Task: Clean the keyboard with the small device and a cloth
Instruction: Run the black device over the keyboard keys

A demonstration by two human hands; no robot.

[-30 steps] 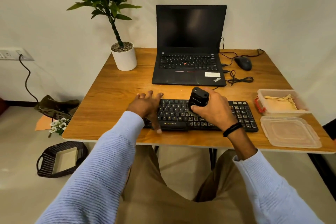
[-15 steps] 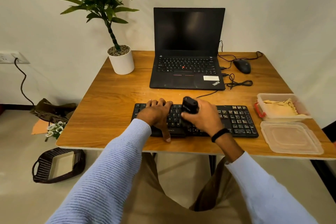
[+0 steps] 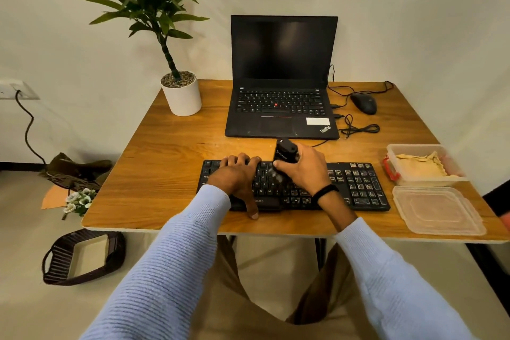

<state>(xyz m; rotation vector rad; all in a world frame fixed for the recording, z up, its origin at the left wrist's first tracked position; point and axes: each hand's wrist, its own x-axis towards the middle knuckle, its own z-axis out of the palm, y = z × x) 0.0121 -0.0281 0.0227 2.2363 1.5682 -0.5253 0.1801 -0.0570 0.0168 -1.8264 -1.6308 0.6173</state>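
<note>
The flat black plastic keyboard (image 3: 356,185), the only one, lies along the front edge of the grained wooden table (image 3: 165,168), right of centre. Your right hand (image 3: 303,171) grips the single small black boxy device (image 3: 285,150), fingers wrapped round it, tilted over the middle keys; its lower end is blurred. Your left hand (image 3: 237,176) rests on the keyboard's left half, fingers loosely bent on the keys, thumb reaching its front edge. At the right edge are two clear plastic pieces: a rectangular tub (image 3: 392,150) holding one crumpled yellowish cloth (image 3: 419,165) and, nearer the front, a flat lid (image 3: 438,210). Toward the back edge stand one open matte black laptop (image 3: 281,63), one black mouse (image 3: 363,103) and one white cylindrical plant pot (image 3: 183,99).
</note>
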